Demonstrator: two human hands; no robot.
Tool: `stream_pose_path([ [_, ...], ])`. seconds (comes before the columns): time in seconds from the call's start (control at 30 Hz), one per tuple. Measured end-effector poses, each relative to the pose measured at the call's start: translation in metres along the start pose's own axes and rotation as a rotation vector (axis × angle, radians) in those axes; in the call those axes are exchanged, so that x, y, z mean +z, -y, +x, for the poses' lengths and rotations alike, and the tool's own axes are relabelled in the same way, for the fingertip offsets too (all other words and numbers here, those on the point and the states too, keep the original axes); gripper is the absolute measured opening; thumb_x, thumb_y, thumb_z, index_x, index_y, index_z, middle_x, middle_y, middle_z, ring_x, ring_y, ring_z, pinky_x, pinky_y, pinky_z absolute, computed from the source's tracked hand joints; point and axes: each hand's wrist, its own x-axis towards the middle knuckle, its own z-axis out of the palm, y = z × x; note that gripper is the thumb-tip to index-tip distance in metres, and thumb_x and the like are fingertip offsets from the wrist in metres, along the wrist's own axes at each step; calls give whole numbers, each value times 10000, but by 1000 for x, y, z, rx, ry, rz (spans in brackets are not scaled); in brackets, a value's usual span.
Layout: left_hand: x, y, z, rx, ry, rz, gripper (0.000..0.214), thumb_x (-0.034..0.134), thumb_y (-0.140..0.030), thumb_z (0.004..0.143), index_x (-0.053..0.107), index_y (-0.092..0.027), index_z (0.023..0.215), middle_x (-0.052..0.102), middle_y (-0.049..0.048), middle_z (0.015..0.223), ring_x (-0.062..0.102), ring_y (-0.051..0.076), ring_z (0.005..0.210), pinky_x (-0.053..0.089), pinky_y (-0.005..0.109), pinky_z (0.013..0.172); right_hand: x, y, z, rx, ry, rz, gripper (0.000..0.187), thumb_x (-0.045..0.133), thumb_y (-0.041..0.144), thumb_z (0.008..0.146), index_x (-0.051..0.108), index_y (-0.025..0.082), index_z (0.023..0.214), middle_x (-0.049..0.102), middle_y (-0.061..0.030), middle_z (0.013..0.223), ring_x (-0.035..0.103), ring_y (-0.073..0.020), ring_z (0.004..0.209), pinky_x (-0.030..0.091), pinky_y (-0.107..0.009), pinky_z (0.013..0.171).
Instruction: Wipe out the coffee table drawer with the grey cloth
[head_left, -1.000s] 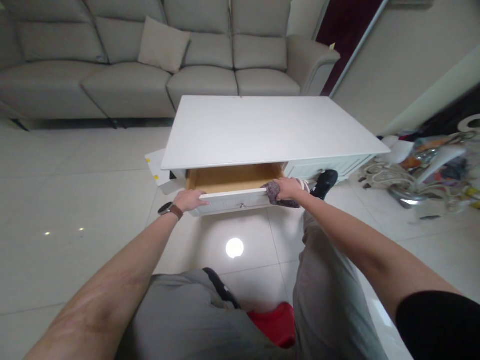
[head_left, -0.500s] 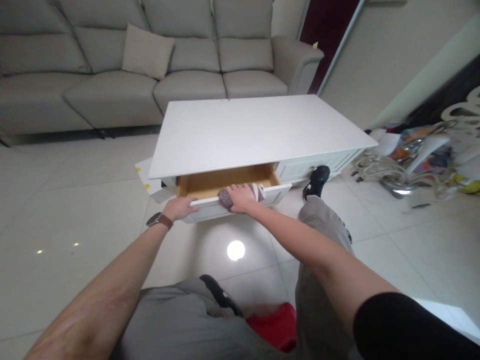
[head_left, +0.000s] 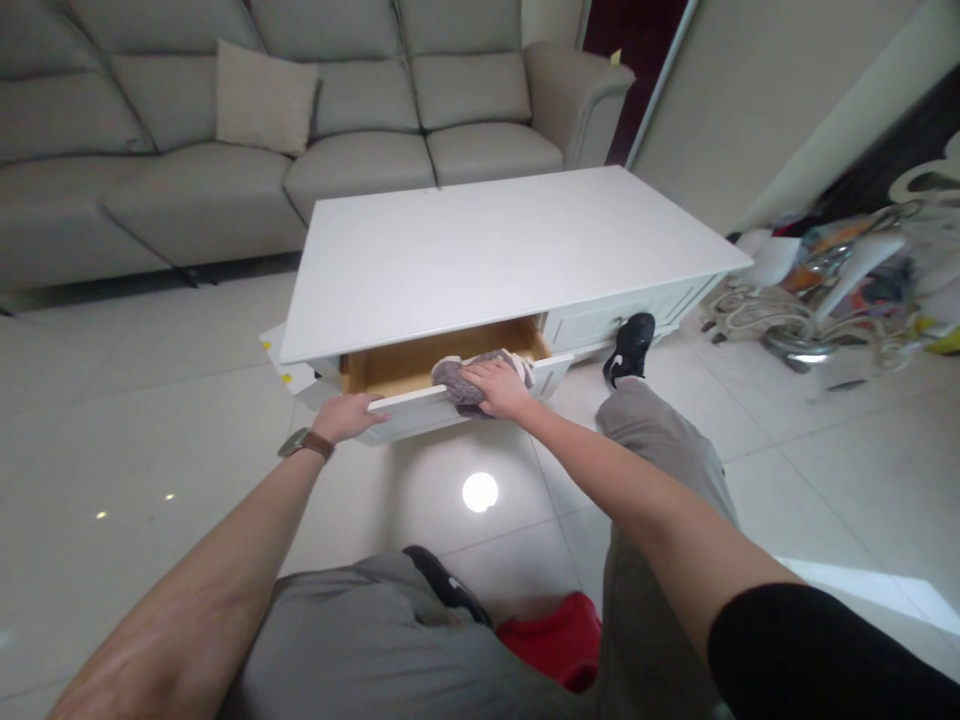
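A drawer (head_left: pixel 411 414) is pulled out from the front of a white coffee table (head_left: pixel 480 250), showing its bare wooden inside. My left hand (head_left: pixel 346 416) is closed on the left end of the drawer's white front, thumb over the top edge. Over the same edge, further right, lies a grey-brown and cream striped cleaning cloth (head_left: pixel 456 383). My right hand (head_left: pixel 498 388) grips this cloth from above and presses it on the drawer front's top edge. Part of the cloth is hidden under the palm.
A long grey sofa (head_left: pixel 352 160) with a cushion (head_left: pixel 264 98) stands behind the table. At right are a decorative metal stand (head_left: pixel 799 345) and piled items. My shod foot (head_left: pixel 630 348) is beside the table front; a red object (head_left: pixel 555 640) lies between my legs.
My right hand has slid a little to the right along the drawer's edge with the cloth, which is more spread out. My left hand keeps its hold. The view has shifted slightly.
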Motion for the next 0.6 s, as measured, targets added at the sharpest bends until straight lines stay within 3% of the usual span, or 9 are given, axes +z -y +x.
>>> stream_pose_path([
  [0.23, -4, -1, 2, -9, -25, 3, 655, 510, -660, 883, 657, -246, 1369, 708, 131, 1305, 645, 371, 1202, 511, 386, 911, -15, -75, -84, 376, -366, 95, 591, 605, 224, 836, 569, 227, 1426, 542, -78, 1509, 377, -286, 1456, 198, -513, 1210],
  [0.33, -3, 0, 3, -6, -34, -1, 657, 509, -668, 879, 665, -246, 1358, 717, 135, 1287, 655, 375, 1180, 510, 391, 899, -12, -105, -113, 605, -627, 308, 557, 668, 328, 826, 592, 217, 1368, 576, -94, 1459, 463, -283, 1387, 280, -521, 1197],
  [0.5, 1, 2, 6, 11, -47, 2, 645, 504, -668, 880, 674, -251, 1342, 723, 135, 1275, 659, 370, 1170, 509, 388, 880, 28, -128, -124, 1081, -1090, 882, 463, 693, 430, 808, 624, 180, 1191, 712, -88, 1165, 664, -230, 1082, 490, -471, 1048],
  [0.6, 0, 2, 5, 9, -60, 11, 643, 504, -672, 880, 668, -262, 1347, 724, 129, 1275, 660, 361, 1173, 504, 376, 877, 68, -112, -108, 1089, -1265, 1138, 381, 612, 416, 858, 590, 229, 1190, 710, -47, 1150, 685, -172, 1018, 559, -406, 946],
])
